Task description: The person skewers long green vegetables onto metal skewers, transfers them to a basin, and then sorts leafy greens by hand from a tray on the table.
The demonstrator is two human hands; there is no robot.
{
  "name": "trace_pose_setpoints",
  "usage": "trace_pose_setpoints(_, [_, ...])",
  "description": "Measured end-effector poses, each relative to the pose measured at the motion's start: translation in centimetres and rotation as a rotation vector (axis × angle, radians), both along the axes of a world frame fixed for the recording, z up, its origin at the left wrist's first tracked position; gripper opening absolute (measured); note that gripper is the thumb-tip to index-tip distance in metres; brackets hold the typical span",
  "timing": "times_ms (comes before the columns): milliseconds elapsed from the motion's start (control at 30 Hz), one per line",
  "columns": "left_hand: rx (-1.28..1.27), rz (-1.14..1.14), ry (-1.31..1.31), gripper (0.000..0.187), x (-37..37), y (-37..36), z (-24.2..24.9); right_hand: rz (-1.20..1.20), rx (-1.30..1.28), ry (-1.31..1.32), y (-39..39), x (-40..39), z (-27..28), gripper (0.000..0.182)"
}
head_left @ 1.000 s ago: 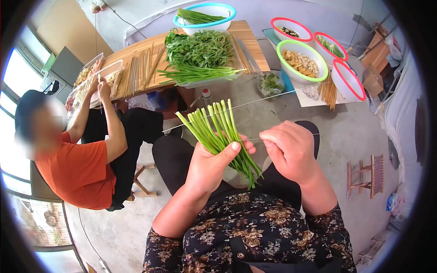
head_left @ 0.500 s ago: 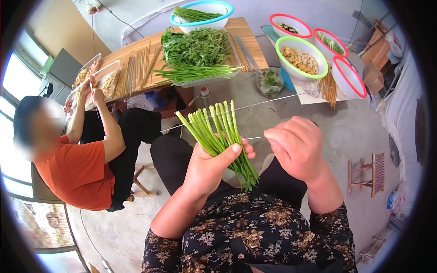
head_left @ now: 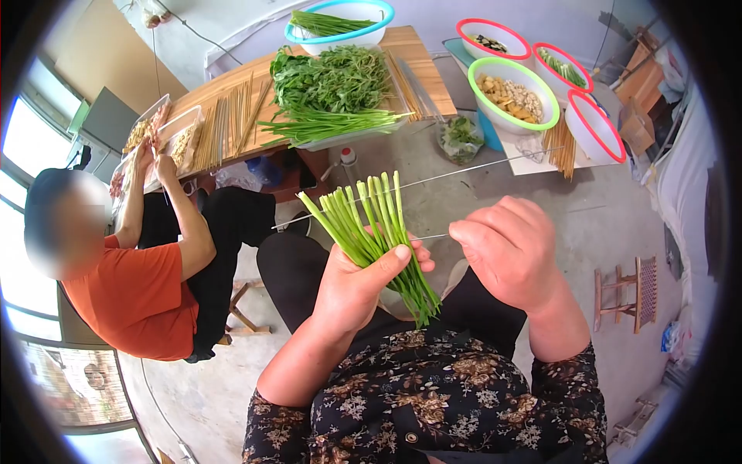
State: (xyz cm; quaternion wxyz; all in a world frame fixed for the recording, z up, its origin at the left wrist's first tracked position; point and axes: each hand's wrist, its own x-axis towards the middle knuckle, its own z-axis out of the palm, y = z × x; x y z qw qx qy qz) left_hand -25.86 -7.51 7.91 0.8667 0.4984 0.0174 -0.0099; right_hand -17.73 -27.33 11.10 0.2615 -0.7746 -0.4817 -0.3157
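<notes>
A bunch of cut garlic chives is gripped in my left hand, thumb across the front and pale stem ends fanned upward. One long thin metal skewer crosses the upper stems, sticking out on both sides. Lower down, my right hand is closed in a pinch on the end of a second metal skewer. That skewer runs left towards the bunch, beside my left fingertips; its far end is hidden by the chives and fingers.
A wooden table holds leafy greens, more chives, skewers and a blue-rimmed bowl. Right, a green-rimmed bowl and red-rimmed bowls stand. A co-worker in orange sits left; a small chair stands right.
Very little differs. The view has shifted slightly, and my right hand looks a touch lower and further right, still pinching the lower skewer. The chives and upper skewer keep their positions.
</notes>
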Motion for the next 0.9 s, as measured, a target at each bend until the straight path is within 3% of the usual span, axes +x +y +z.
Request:
trace_pose_setpoints(667, [0.01, -0.01, 0.004, 0.017, 0.4, 0.3, -0.6, -0.08, -0.164, -0.308, 0.6, -0.2, 1.5, 0.022])
trace_pose_setpoints(900, [0.029, 0.004, 0.016, 0.018, 0.5, 0.5, -0.8, -0.064, -0.147, -0.267, 0.8, 0.1, 1.0, 0.021])
